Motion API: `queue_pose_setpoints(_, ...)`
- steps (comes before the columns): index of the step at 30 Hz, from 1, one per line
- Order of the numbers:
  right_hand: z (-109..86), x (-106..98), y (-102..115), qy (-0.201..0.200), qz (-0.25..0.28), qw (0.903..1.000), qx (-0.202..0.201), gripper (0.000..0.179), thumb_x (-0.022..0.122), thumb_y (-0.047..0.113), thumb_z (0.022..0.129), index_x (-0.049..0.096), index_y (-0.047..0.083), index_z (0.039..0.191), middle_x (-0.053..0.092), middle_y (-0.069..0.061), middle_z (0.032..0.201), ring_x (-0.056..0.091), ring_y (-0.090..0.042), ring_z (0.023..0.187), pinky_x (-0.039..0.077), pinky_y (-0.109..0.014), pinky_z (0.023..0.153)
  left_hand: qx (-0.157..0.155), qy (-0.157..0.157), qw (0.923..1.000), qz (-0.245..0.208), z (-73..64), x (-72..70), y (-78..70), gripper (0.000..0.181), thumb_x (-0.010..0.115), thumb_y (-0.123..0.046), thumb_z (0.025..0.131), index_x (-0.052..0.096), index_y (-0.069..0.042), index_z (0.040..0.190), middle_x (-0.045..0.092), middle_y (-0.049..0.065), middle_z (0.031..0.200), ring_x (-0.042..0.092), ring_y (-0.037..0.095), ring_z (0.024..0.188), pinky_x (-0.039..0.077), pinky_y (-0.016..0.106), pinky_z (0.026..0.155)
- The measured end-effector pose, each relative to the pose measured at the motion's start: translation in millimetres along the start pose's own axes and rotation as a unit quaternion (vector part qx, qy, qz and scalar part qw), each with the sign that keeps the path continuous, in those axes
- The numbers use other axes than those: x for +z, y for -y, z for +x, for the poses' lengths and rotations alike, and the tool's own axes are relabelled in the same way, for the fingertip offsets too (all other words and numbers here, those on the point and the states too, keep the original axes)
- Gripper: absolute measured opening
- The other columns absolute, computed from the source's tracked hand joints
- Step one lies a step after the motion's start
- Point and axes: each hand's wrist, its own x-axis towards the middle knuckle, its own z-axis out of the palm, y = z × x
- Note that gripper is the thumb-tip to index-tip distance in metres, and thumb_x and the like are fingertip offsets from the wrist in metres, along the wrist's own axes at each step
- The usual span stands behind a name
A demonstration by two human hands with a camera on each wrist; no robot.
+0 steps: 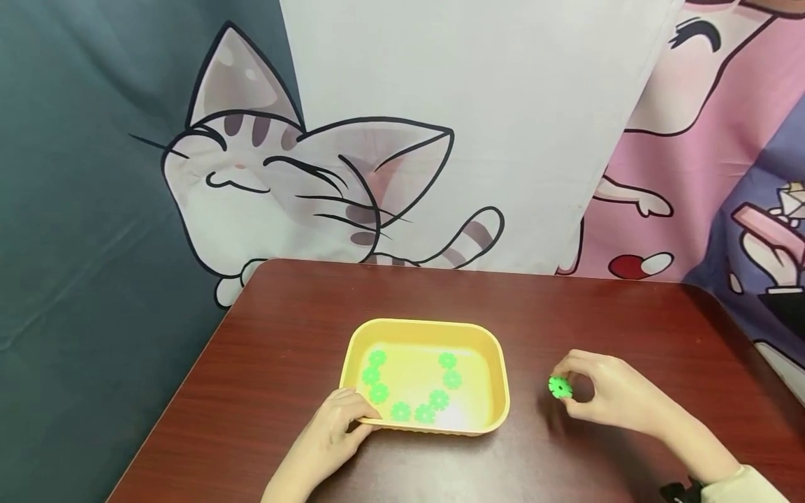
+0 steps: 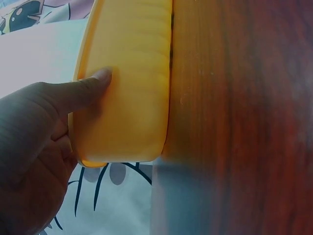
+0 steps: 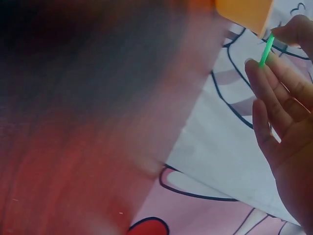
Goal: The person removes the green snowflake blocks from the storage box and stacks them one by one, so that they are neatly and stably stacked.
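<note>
Right hand pinches thin bright-green disc, notched, centre-holed; left hand grips yellow tray

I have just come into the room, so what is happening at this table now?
A person's left hand grips the near left corner of a yellow tray that sits on a reddish-brown table. The right hand pinches a flower-shaped green piece to the right of the tray, apart from it. Eight more green pieces show inside the tray, roughly in a U shape.
</note>
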Motion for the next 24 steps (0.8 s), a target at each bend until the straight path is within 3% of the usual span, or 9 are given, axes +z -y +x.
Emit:
queue_pose_setpoints(4, -5.4, 4.5, -3.5, -0.003, -0.042, 0.9991, -0.001, 0.039, 0.081, 0.018, 0.057, 0.057, 0.035, 0.082, 0.047, 0.029, 0.075, 0.046, 0.008, 0.067, 0.039, -0.017, 0.058, 0.013, -0.005, 0.9999, -0.002, 0.7, 1.9, 0.1, 0.020, 0.079, -0.007, 0.068, 0.068, -0.021, 0.078, 0.061, -0.018, 0.077, 0.053, -0.001, 0.077, 0.049, 0.031, 0.084)
queue_pose_setpoints(10, -11.4, 14.8, -10.2, 0.005, -0.062, 0.9980, 0.004, 0.037, 0.083, 0.024, 0.055, 0.059, 0.034, 0.082, 0.047, 0.028, 0.075, 0.044, 0.007, 0.066, 0.040, -0.021, 0.056, 0.034, -0.022, 0.9991, -0.009, 0.9, 2.8, 0.4, 0.021, 0.079, -0.006, 0.066, 0.068, -0.019, 0.077, 0.062, -0.016, 0.076, 0.053, 0.000, 0.075, 0.049, 0.027, 0.079)
queue_pose_setpoints(16, -16.5, 28.1, -15.7, 0.019, -0.050, 0.9985, 0.014, 0.035, 0.082, 0.024, 0.056, 0.061, 0.032, 0.083, 0.048, 0.027, 0.074, 0.045, 0.008, 0.066, 0.040, -0.019, 0.055, 0.026, -0.017, 0.9995, -0.003, -0.9, 1.9, 0.7, 0.021, 0.079, -0.006, 0.066, 0.067, -0.021, 0.077, 0.062, -0.017, 0.077, 0.053, -0.001, 0.075, 0.049, 0.032, 0.083)
queue_pose_setpoints(24, -22.5, 40.9, -17.5, 0.013, -0.060, 0.9981, 0.006, 0.033, 0.082, 0.025, 0.055, 0.063, 0.030, 0.081, 0.047, 0.027, 0.075, 0.045, 0.007, 0.065, 0.037, -0.018, 0.055, 0.039, -0.019, 0.9990, -0.002, 0.9, 1.6, 2.4, 0.022, 0.079, -0.005, 0.066, 0.067, -0.019, 0.078, 0.062, -0.015, 0.076, 0.054, 0.000, 0.075, 0.050, 0.039, 0.084)
